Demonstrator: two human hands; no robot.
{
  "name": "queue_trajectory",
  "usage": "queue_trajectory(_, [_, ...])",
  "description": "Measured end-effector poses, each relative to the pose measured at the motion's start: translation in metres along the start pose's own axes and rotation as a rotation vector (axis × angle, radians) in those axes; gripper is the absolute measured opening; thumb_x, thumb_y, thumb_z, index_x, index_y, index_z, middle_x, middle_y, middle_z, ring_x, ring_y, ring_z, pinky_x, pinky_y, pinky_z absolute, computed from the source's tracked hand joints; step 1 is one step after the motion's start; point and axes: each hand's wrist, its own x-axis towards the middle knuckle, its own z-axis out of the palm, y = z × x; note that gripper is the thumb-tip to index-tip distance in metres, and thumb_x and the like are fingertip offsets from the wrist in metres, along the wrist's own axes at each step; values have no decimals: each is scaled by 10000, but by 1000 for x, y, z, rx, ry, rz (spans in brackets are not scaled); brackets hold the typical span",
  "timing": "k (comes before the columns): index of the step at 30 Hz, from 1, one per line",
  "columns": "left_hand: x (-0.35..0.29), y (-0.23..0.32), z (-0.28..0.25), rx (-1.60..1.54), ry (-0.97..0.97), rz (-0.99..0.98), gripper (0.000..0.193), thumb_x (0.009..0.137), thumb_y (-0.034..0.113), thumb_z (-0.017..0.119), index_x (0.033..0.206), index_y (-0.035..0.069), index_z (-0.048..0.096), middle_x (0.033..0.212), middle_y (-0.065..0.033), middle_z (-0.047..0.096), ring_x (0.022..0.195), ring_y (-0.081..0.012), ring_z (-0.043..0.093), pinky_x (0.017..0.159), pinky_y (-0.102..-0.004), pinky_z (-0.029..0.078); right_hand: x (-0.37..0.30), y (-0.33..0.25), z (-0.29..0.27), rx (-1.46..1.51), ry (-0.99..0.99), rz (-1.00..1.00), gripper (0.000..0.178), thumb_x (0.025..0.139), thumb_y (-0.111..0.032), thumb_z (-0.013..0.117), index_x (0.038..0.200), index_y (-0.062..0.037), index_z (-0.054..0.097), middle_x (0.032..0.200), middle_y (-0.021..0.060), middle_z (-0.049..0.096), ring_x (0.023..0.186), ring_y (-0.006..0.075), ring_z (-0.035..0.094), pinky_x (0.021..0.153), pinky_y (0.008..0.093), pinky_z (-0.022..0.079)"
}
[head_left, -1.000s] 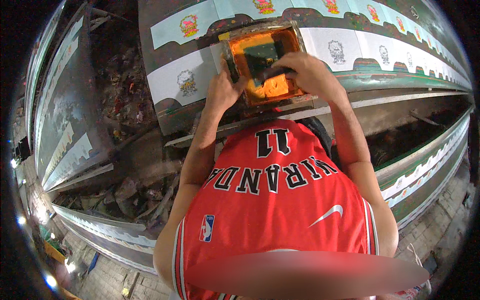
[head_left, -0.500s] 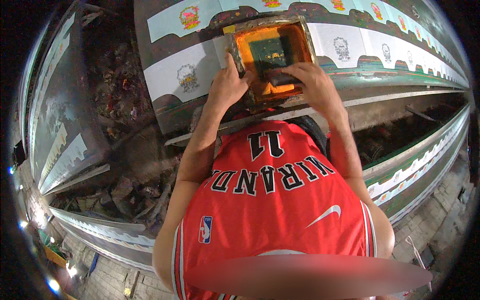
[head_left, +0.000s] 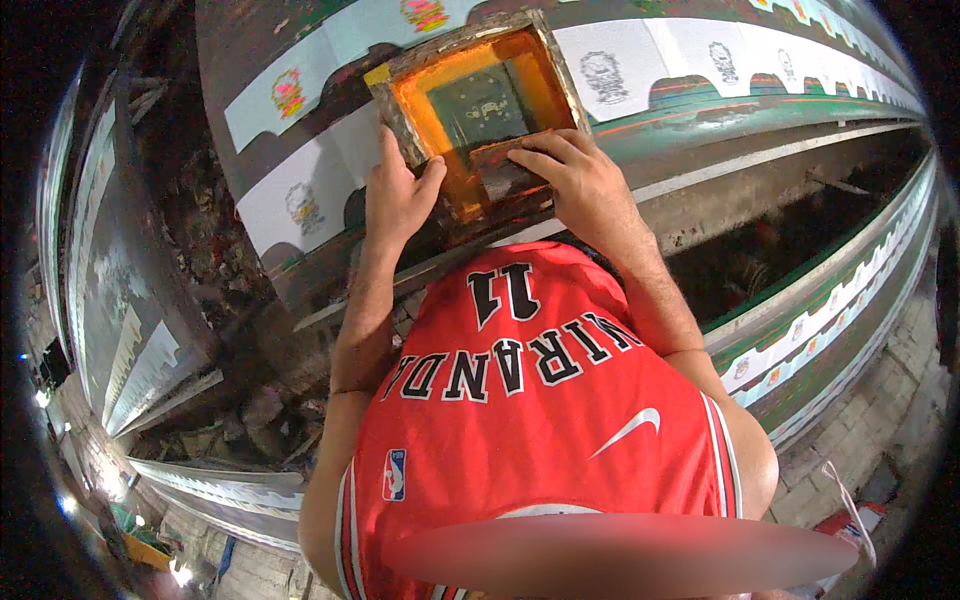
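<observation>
A square wooden screen-printing frame (head_left: 567,85) lies on the long table, its mesh orange round a dark greenish middle. My left hand (head_left: 400,200) is at its left side, index finger stretched along the wood and thumb over the near left corner. My right hand (head_left: 590,190) reaches over the near right side, fingers closed on a dark squeegee (head_left: 497,152). The squeegee lies across the near part of the mesh. White cut fabric pieces (head_left: 655,55) with scalloped edges run along the table on both sides of the frame; the frame hides what is beneath it.
A farther row of pale pieces (head_left: 330,45) carries pink and yellow prints. The table's near edge has a pale rail (head_left: 740,178). Another long table (head_left: 800,365) with printed pieces stands at right, and one (head_left: 120,270) at left. Dark debris (head_left: 215,240) fills the left gap.
The whole view has turned and shifted, so frame and hands appear farther left. The frame keeps about the same place between the fabric prints. Both hands keep their holds.
</observation>
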Motion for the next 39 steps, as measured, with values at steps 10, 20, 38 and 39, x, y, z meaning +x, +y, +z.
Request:
queue_trajectory(10, [57, 83, 130, 5, -85, -167, 899, 933, 228, 762, 1637, -62, 284, 1172, -266, 781, 1078, -439, 783, 926, -494, 616, -28, 130, -81, -72, 8, 13, 586, 797, 98, 654, 1339, -107, 745, 1362, 57, 727, 1253, 336, 663, 1082, 462, 576])
queue_trajectory(20, [58, 84, 146, -92, -19, -115, 653, 979, 122, 759, 1561, 24, 480, 1315, -125, 743, 1220, -223, 702, 1070, -392, 524, -17, 146, -87, -61, -21, -78, 425, 844, -122, 764, 1261, -63, 711, 1108, 103, 740, 1011, 311, 723, 863, 432, 633])
queue_trajectory(38, [58, 84, 142, -25, -40, -121, 781, 940, 220, 740, 1608, 5, 398, 1256, -232, 774, 1144, -401, 769, 975, -470, 588, 96, 187, -84, -92, -129, -188, 418, 876, -12, 720, 1276, -122, 770, 1226, 114, 772, 1176, 375, 709, 1021, 478, 591])
queue_trajectory(39, [58, 83, 143, -2, -38, -124, 791, 940, 223, 743, 1611, -3, 391, 1251, -242, 773, 1146, -413, 766, 977, -475, 588, 88, 186, -87, -108, -158, -202, 429, 867, -3, 716, 1276, -121, 772, 1244, 107, 771, 1192, 366, 707, 1029, 472, 591])
